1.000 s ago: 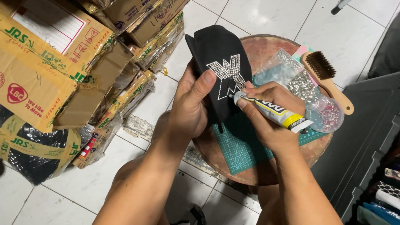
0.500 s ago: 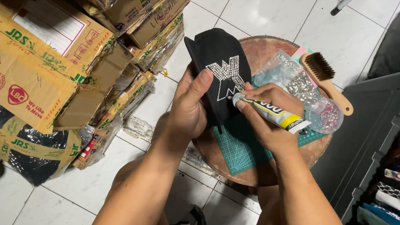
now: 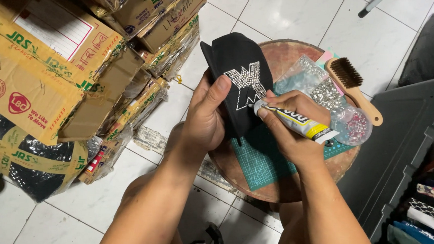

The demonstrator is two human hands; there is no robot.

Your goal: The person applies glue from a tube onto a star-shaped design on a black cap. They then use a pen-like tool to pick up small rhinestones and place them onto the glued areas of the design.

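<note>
My left hand (image 3: 206, 118) grips a black cap (image 3: 238, 61) from the side, thumb lying along its front panel. The cap bears a design of small silver rhinestones (image 3: 246, 83). My right hand (image 3: 291, 128) holds a glue tube (image 3: 299, 122), white with a yellow band, its nozzle tip touching the lower edge of the rhinestone design. Both hands hover over a round wooden stool top (image 3: 279, 186) with a green cutting mat (image 3: 263, 159) on it.
Clear plastic bags of rhinestones (image 3: 323, 89) and a wooden-handled brush (image 3: 354, 86) lie on the stool's far side. Taped cardboard boxes (image 3: 52, 57) are stacked at left. A dark grey rack (image 3: 405, 152) with folded fabrics stands at right. White tiled floor (image 3: 267, 12) surrounds the stool.
</note>
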